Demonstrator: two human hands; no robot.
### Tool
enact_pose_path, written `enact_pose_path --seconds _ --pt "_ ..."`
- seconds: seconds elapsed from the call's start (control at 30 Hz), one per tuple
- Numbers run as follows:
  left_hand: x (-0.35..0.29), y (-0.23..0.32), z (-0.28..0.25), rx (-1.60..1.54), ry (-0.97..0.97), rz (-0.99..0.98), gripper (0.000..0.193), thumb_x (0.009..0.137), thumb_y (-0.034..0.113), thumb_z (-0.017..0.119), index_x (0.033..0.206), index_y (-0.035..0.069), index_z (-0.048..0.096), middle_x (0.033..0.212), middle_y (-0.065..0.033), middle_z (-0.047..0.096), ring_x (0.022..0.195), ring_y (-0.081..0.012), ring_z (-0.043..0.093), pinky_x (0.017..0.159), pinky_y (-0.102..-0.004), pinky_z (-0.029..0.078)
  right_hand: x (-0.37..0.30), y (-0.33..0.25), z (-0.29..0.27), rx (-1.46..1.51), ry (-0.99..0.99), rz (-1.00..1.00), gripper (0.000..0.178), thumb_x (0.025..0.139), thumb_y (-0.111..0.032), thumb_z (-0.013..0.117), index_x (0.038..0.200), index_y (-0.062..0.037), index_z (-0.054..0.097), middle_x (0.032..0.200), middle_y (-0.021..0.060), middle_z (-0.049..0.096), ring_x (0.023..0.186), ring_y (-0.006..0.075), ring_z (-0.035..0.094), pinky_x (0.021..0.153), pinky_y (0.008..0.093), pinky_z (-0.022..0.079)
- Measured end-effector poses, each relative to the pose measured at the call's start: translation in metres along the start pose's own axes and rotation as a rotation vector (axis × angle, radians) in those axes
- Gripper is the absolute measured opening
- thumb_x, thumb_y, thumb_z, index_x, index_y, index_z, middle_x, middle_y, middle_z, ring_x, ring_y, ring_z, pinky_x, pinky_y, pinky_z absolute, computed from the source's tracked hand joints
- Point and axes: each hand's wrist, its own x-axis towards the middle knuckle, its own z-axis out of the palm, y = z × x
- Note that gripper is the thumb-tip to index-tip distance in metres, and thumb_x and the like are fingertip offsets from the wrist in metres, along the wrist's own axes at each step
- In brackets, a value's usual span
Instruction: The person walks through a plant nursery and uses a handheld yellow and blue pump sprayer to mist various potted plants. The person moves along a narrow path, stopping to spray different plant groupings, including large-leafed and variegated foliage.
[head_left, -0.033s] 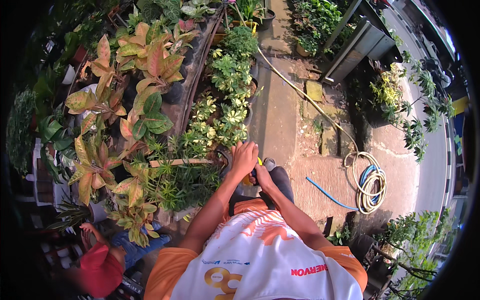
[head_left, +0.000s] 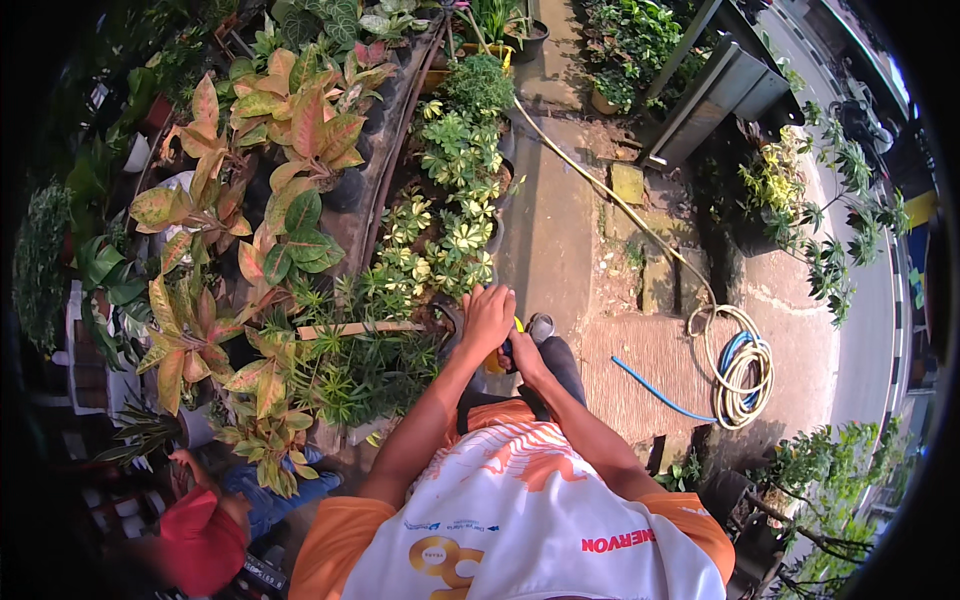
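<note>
My left hand (head_left: 487, 316) reaches forward with its back turned up and its fingers bent together. What lies under its palm is hidden. Just below and to the right, my right hand (head_left: 522, 354) is closed around a yellow object with a dark blue grip (head_left: 492, 363). Only small yellow and blue patches of it show between the hands, so its kind is unclear. Variegated green-and-cream plants (head_left: 465, 238) grow just beyond my fingers. A narrow wooden strip (head_left: 360, 328) lies among leafy green plants (head_left: 365, 380) to the left of my forearm.
Large pink-and-green leaved plants (head_left: 315, 125) crowd the left. A pale hose (head_left: 640, 222) runs along the paving to a coil (head_left: 750, 385) with a blue end. At upper right stands a metal frame (head_left: 705, 100), beside the road. A person in red (head_left: 205, 540) is at lower left.
The hand of the person in red has shifted slightly. My own hands hold almost the same place and grip.
</note>
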Motion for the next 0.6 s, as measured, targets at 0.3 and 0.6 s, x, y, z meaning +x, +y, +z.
enact_pose_path --seconds 0.3,0.6 --pt "0.109 0.021 0.041 0.035 0.064 -0.009 0.025 0.095 0.022 0.046 0.08 0.004 0.056 0.083 -0.0138 0.06 0.083 -0.0346 0.051 0.077 -0.0474 0.035 0.069 -0.081 -0.064 -0.038 -0.105 -0.095 0.043 0.095 -0.033 0.033 0.067 -0.0049 0.05 0.053 0.0028 0.049 0.045 0.0124 0.045 0.046 0.0279 0.035" --pt "0.233 0.082 0.066 0.014 0.198 0.046 0.023 0.094 0.02 0.047 0.079 0.005 0.054 0.082 -0.0136 0.059 0.082 -0.0342 0.051 0.075 -0.0476 0.035 0.133 -0.186 -0.141 -0.162 -0.151 -0.303 0.048 0.094 -0.034 0.034 0.06 -0.0038 0.05 0.05 0.0031 0.048 0.044 0.0133 0.044 0.046 0.0289 0.035"
